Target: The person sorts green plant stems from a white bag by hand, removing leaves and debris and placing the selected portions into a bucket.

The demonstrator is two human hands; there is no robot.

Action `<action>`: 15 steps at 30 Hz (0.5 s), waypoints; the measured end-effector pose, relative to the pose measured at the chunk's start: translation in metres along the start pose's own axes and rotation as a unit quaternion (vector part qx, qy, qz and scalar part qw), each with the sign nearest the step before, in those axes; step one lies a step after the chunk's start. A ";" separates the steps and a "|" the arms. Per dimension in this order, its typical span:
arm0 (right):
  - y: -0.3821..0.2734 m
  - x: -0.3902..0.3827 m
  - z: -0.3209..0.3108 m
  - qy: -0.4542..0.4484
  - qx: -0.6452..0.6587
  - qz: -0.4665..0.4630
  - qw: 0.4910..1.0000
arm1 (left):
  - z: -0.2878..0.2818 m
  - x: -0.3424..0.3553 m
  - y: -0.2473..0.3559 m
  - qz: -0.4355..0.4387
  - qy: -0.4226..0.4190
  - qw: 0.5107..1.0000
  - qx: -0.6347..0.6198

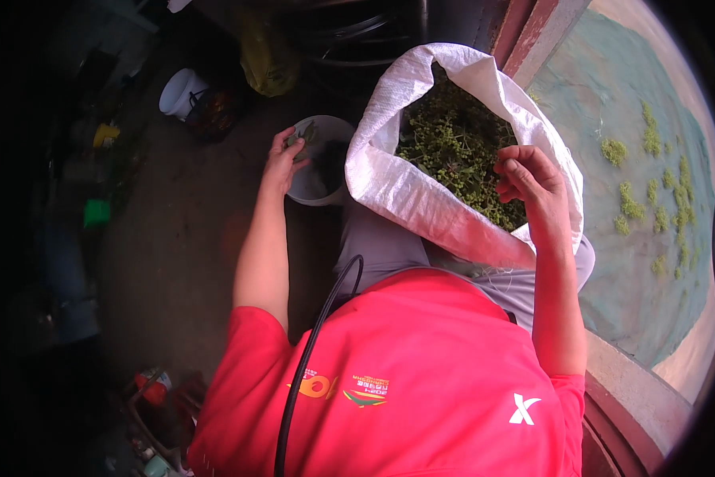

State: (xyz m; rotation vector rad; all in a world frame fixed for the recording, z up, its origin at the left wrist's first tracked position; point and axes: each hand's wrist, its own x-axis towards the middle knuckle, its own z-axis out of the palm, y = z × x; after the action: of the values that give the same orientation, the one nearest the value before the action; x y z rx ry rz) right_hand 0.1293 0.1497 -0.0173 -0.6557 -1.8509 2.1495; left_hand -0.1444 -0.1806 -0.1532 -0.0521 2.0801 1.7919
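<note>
Between my legs stands a white woven sack (377,171), its mouth folded open. Sprigs with clusters of small green berries (449,147) fill it. My right hand (532,179) hangs over the sack's right side with its fingers curled together; whatever is in them is hidden or too small to name. To the left of the sack is a white bucket (326,191), dark inside. At its left rim my left hand (282,163) pinches a few green leaves (306,133) between thumb and fingers.
A teal sheet (612,87) with scattered green clusters (680,195) lies beyond the door sill (632,381) on the right. Further off on the left are another white bucket (181,91) and a yellow bag (268,63). A black cable (302,370) runs down my red shirt.
</note>
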 end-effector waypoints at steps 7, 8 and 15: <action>0.024 0.005 -0.014 0.010 -0.080 0.061 0.995 | -0.014 0.021 -0.072 -0.053 0.107 0.989 0.081; 0.027 0.008 -0.016 0.015 -0.171 0.020 0.985 | -0.001 0.020 -0.061 -0.053 0.097 0.991 0.082; 0.038 0.060 0.006 -0.002 -0.510 -0.134 0.850 | 0.095 -0.056 0.103 0.347 0.112 0.925 -0.106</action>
State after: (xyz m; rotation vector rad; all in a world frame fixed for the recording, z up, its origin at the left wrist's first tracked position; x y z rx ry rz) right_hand 0.0784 0.1651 -0.0647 -0.4871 -2.8137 0.8554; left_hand -0.0963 -0.0830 -0.0479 0.5067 2.2149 2.5187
